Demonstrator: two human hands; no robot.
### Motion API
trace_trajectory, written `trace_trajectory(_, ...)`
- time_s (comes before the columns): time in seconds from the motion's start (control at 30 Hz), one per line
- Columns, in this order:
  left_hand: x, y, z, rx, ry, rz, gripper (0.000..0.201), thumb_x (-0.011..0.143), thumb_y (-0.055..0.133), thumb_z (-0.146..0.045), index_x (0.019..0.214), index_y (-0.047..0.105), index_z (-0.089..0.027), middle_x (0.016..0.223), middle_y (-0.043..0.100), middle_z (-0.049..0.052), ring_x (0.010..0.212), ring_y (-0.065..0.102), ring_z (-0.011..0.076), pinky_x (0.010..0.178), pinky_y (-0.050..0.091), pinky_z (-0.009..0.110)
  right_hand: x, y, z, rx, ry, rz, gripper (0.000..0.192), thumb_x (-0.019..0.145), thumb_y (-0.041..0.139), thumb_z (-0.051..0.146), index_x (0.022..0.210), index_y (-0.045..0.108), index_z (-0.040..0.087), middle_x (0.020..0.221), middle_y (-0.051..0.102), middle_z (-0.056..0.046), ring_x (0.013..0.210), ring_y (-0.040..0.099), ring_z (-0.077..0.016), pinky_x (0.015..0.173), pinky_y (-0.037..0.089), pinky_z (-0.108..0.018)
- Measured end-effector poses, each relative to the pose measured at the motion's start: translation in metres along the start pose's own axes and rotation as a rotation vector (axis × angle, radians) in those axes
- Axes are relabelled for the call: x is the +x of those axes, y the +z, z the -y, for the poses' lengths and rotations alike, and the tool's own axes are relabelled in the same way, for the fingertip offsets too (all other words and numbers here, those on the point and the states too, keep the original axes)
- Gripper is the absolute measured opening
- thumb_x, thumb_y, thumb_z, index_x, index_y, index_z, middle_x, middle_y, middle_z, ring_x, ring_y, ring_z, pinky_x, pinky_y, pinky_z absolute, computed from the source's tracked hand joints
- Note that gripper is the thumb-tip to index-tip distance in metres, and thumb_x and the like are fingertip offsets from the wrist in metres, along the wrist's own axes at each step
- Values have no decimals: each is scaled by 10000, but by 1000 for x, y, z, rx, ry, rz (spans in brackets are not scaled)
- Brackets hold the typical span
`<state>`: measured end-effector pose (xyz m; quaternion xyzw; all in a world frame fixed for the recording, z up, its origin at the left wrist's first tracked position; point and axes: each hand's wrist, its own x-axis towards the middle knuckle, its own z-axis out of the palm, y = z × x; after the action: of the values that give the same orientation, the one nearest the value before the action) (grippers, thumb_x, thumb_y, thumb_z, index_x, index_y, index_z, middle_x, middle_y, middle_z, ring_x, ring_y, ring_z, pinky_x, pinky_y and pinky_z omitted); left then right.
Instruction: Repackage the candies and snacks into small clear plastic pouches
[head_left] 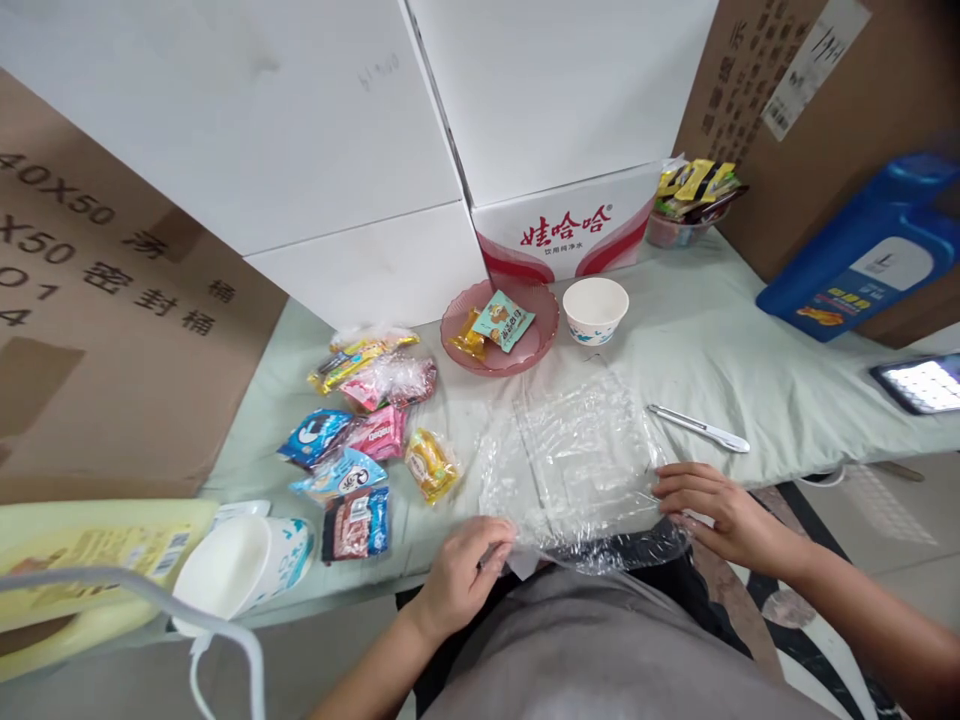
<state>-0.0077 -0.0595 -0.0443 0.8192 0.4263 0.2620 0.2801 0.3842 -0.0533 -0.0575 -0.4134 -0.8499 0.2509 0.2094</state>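
Plastic film: one clear, crinkled piece point(577, 460), spread over the cloth at the lower centre of the frame, its near edge drooping past the cloth toward the person's lap.
Left hand: one point(472, 570), lower centre; fingers curled in, thumb and fingertips closed on the film's near left corner.
Right hand: one point(727, 515), lower right; half open, fingers slightly spread and bent, fingertips at the film's right edge. Cannot tell whether it pinches the edge or only touches.
Bowl: one, pink point(538, 350), centre, just beyond the film; two packets inside, a teal packet point(504, 321) overlapping an amber packet point(469, 335).
Paper cups: one white cup point(596, 312) upright just right of the bowl; another cup point(285, 560) at lower left, mouth toward the lower left corner.
Loose packets, left of centre: five plain to count, being a dark blue packet point(316, 437), pink packet point(377, 433), light blue packet point(343, 473), brown-and-blue packet point(356, 525) and, apart from these, a yellow packet point(431, 466). Above them, an overlapping heap point(375, 365); exact count unclear.
Slim tool: one, silver and white point(697, 428), just above the right hand.
Right side: one blue bottle point(862, 250), one lit phone point(926, 385).
Tub: one point(682, 233), upper right, piled with packets, number unclear.
Cloth: one, pale green point(727, 330), under the lot.
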Motion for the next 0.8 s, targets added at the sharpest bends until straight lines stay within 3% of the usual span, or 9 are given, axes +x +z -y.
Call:
trace_trajectory(0.1, 10, -4, -4, -104, -191, -48, 210, 955, 446, -297, 889, 618, -196, 749, 691, 22, 697, 671, 145, 667, 545, 255, 8, -12, 6, 226, 111, -9, 200, 937, 517, 312, 1009, 694, 256, 1070, 713, -84, 1119, 631, -241, 924, 547, -422)
trace_trajectory(0.2, 29, -4, 2, -105, -348, -239, 293, 957, 429, -393, 848, 601, -182, 696, 664, 9, 606, 643, 133, 622, 524, 248, 23, -11, 6, 375, 304, -110, 305, 952, 473, 437, 983, 692, 226, 1014, 721, -91, 959, 683, -219, 818, 572, -361)
trace_trajectory(0.3, 52, 1, 13, 31, -461, -406, 340, 944, 422, -442, 816, 593, -177, 652, 655, 6, 543, 619, 139, 582, 493, 254, 47, -1, 4, 511, 433, -249, 408, 948, 423, 527, 913, 665, 200, 880, 728, -81, 798, 697, -204, 715, 574, -334)
trace_trajectory(0.37, 64, 6, 19, 196, -480, -428, 319, 940, 425, -412, 842, 614, -174, 689, 680, 28, 593, 642, 166, 594, 477, 267, 64, 9, 2, 517, 500, -315, 420, 946, 395, 533, 886, 636, 194, 751, 710, -61, 656, 679, -194, 611, 557, -321)
trace_trajectory(0.43, 72, 13, 23, 382, -475, -400, 282, 940, 429, -349, 901, 642, -168, 792, 713, 66, 686, 670, 199, 625, 470, 284, 77, 17, 0, 353, 560, -381, 371, 940, 401, 486, 920, 632, 196, 693, 691, -43, 595, 657, -197, 575, 531, -322)
trace_trajectory(0.53, 77, 22, 27, 591, -494, -296, 265, 943, 427, -282, 941, 661, -156, 867, 718, 102, 757, 680, 233, 632, 463, 299, 89, 25, -5, -33, 588, -438, 339, 930, 415, 387, 1087, 630, 179, 778, 711, -69, 708, 681, -234, 671, 521, -348)
trace_trajectory(0.67, 78, 24, 27, 709, -559, -200, 264, 942, 435, -280, 1001, 654, -145, 875, 692, 116, 734, 660, 247, 603, 460, 315, 90, 28, -13, -306, 608, -373, 390, 936, 429, 363, 1223, 578, 146, 829, 716, -90, 734, 682, -259, 651, 496, -346)
trace_trajectory(0.73, 76, 20, 22, 728, -515, -244, 282, 932, 460, -290, 1095, 625, -131, 940, 670, 133, 789, 650, 256, 642, 479, 335, 88, 25, -13, -364, 577, -415, 403, 938, 450, 382, 1239, 564, 140, 838, 707, -89, 726, 672, -255, 633, 491, -344)
trace_trajectory(0.8, 75, 17, 11, 733, -375, -370, 321, 916, 497, -299, 1163, 592, -117, 1039, 632, 162, 924, 626, 278, 758, 493, 375, 88, 22, -9, -390, 463, -509, 381, 945, 459, 382, 1212, 576, 136, 857, 695, -96, 767, 660, -249, 676, 500, -353)
